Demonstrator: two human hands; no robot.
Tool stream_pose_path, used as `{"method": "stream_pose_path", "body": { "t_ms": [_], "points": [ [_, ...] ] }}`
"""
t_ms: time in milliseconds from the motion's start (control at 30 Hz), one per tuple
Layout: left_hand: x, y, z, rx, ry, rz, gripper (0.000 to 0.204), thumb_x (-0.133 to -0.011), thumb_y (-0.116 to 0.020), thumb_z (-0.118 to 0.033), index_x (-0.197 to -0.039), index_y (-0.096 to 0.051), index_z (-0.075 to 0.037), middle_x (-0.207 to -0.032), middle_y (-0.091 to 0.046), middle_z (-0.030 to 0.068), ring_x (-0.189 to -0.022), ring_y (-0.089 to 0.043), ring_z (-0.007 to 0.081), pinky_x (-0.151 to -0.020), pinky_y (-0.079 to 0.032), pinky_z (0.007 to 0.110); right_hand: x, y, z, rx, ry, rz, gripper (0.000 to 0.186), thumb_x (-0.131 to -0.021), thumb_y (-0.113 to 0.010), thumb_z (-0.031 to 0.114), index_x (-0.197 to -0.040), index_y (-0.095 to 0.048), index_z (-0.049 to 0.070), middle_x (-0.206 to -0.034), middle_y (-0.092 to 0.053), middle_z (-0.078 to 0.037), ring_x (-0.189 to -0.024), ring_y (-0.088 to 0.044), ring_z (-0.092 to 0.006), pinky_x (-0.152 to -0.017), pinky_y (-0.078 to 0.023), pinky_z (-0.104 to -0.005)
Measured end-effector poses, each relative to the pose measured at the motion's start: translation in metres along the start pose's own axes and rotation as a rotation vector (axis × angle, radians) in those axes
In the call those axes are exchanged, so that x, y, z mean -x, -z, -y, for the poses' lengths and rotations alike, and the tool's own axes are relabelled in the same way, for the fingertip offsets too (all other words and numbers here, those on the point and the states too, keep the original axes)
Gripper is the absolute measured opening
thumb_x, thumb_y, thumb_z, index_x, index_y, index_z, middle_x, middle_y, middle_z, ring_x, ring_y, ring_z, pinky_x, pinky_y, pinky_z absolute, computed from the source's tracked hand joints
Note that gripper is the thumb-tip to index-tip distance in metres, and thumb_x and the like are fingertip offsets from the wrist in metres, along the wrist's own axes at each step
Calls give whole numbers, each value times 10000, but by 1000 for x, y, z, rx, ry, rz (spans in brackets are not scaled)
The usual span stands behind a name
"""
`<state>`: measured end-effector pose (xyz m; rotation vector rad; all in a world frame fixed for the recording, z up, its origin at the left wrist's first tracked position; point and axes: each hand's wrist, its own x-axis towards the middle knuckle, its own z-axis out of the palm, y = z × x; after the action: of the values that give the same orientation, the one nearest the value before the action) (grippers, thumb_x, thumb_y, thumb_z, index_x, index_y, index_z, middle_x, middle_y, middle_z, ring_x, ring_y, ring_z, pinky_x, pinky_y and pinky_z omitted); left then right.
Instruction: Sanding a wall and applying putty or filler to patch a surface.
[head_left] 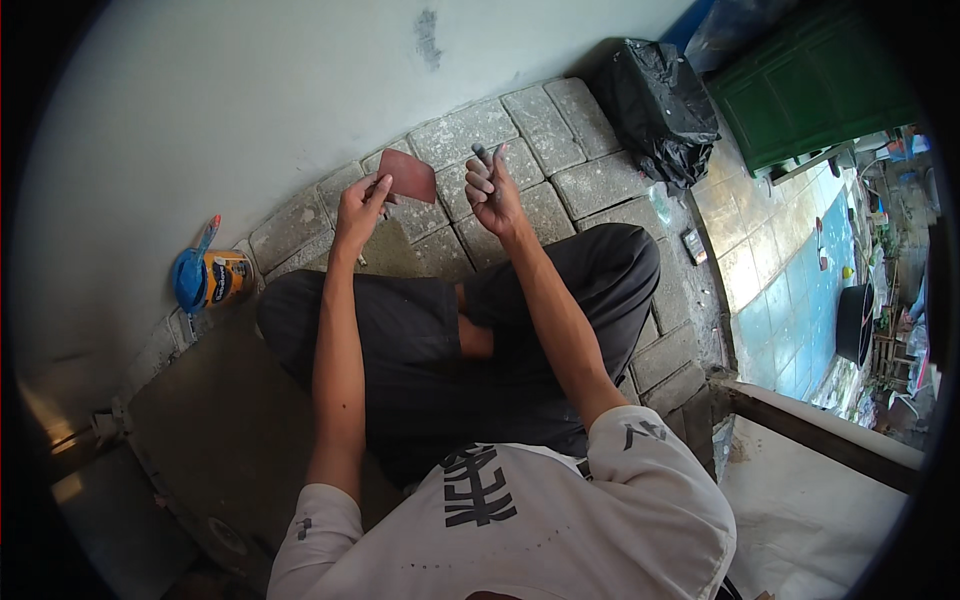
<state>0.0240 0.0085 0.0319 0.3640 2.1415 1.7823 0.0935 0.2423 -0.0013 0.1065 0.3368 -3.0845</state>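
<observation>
My left hand (366, 205) grips a reddish-brown square sheet, apparently sandpaper (409, 176), by its left edge between thumb and fingers. To the right of it, my right hand (490, 189) is raised with nothing visible in it, index finger and thumb apart and the other fingers loosely curled; its fingers are smeared grey. Both hands are over grey paving blocks (537, 130), just beyond my bent, dark-trousered legs (560, 280).
A blue-and-orange can (225, 280) with a handled tool sits at the left by the pale wall (250, 100). Upper right are a black plastic-wrapped bundle (655, 110) and green bin (800, 80). A lower tiled floor (770, 260) with clutter lies right.
</observation>
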Motion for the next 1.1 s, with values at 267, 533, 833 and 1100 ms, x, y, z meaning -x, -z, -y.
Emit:
{"method": "stream_pose_path", "body": {
  "t_ms": [267,533,833,1100],
  "points": [
    [1,-2,-2,15,12,-2,382,-971,-620,-322,-1137,-668,20,-782,-669,7,-704,-600,59,-602,-434,222,1,-2,1,-28,14,14,457,-985,-444,520,-1182,-458,108,-698,-329,51,-494,-299,-22,-431,-245,-178],
    [0,-2,-2,1,1,-1,377,-974,-614,-327,-1117,-677,16,-767,-666,9,-672,-567,50,-592,-424,216,1,1,2,100,-30,-51,534,-958,-419,608,-1193,-468,131,-672,-295,69,-457,-248,-20,-405,-199,-179],
    [1,0,-3,-18,-9,11,378,-977,-610,-326,-1128,-673,14,-774,-664,5,-692,-588,54,-593,-425,218,3,-3,1,148,-22,-94,520,-967,-406,600,-1187,-464,133,-668,-274,70,-471,-226,-29,-396,-176,-186],
    [3,0,-5,-14,5,4,378,-975,-614,-318,-1129,-668,22,-809,-672,8,-722,-618,66,-607,-437,220,0,-1,-1,29,32,-12,496,-978,-429,552,-1207,-436,112,-713,-323,53,-501,-278,-22,-412,-207,-167]
  ]
}}
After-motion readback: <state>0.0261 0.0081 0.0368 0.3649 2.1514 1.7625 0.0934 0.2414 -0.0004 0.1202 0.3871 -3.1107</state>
